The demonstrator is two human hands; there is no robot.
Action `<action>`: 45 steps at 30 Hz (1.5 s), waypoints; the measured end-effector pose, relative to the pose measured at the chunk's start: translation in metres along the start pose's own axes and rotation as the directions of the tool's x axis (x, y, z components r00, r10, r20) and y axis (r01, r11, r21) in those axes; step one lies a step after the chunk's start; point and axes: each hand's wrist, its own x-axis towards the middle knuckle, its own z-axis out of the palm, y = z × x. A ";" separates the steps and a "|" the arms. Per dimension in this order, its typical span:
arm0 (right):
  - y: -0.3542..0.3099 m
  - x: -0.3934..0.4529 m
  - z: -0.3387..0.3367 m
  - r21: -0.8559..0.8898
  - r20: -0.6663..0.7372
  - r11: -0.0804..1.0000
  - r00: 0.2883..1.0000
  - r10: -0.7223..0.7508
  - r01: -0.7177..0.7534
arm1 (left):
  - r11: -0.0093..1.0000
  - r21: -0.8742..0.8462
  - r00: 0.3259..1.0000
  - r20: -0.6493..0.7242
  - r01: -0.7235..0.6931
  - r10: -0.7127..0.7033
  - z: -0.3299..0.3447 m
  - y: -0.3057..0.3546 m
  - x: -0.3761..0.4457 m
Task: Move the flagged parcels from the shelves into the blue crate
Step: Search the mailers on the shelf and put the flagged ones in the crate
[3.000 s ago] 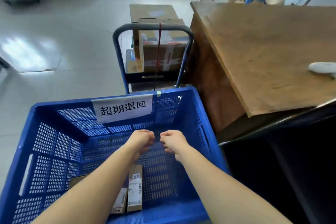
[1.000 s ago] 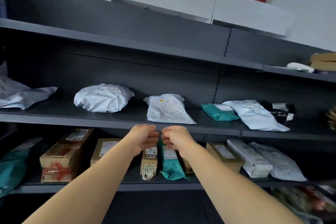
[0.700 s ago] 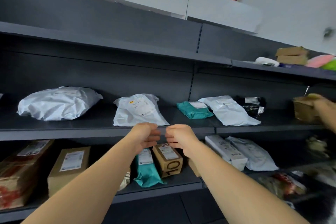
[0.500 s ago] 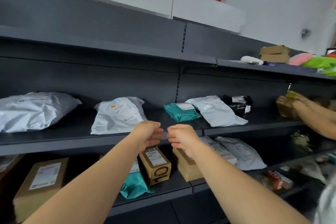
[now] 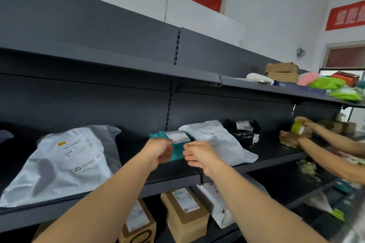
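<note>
From the head camera I see my left hand [image 5: 158,151] and right hand [image 5: 199,156] raised close together before the dark metal shelves [image 5: 177,173], both loosely curled, gripping nothing. Just behind them on the middle shelf lies a crinkly teal mailer [image 5: 177,150] with a white label, beside a glossy white poly bag [image 5: 219,140] and a black wrapped packet [image 5: 242,131]. A larger white bag [image 5: 65,163] slumps to the left. Below stand labelled cardboard boxes [image 5: 184,211]. I cannot tell which parcels are flagged. Another person's hands [image 5: 296,132] work at far right.
</note>
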 end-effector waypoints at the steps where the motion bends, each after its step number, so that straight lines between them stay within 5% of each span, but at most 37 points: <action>1: -0.001 0.012 -0.001 0.000 -0.006 1.000 1.000 -0.003 0.003 | 1.000 0.011 1.000 -0.010 -0.007 0.007 0.001 0.001 0.012; 15: 0.020 0.162 -0.011 -0.089 -0.030 0.996 0.999 -0.022 0.019 | 0.980 0.191 0.977 -0.211 0.052 -0.010 0.020 -0.012 0.122; 26: 0.039 0.226 -0.002 -0.232 0.008 0.972 0.999 0.049 -0.046 | 0.988 0.098 0.899 -0.432 0.121 -0.067 0.023 -0.028 0.165; 30: 0.038 0.231 -0.005 -0.120 0.060 0.993 0.998 0.025 -0.018 | 0.988 0.145 0.906 -0.423 0.057 0.010 0.022 -0.026 0.167; 38: 0.030 0.213 -0.003 0.072 0.036 0.997 0.998 -0.043 0.041 | 0.991 -0.123 0.817 -0.577 -0.057 -0.024 0.016 -0.029 0.162; 42: 0.030 0.204 -0.001 0.182 0.025 0.980 0.996 -0.090 0.084 | 0.970 -0.243 0.885 -0.456 -0.021 -0.095 0.016 -0.020 0.149; 45: 0.029 0.201 -0.007 0.233 0.030 0.966 0.992 -0.122 0.112 | 0.966 -0.215 0.885 -0.464 -0.144 0.029 0.020 -0.014 0.144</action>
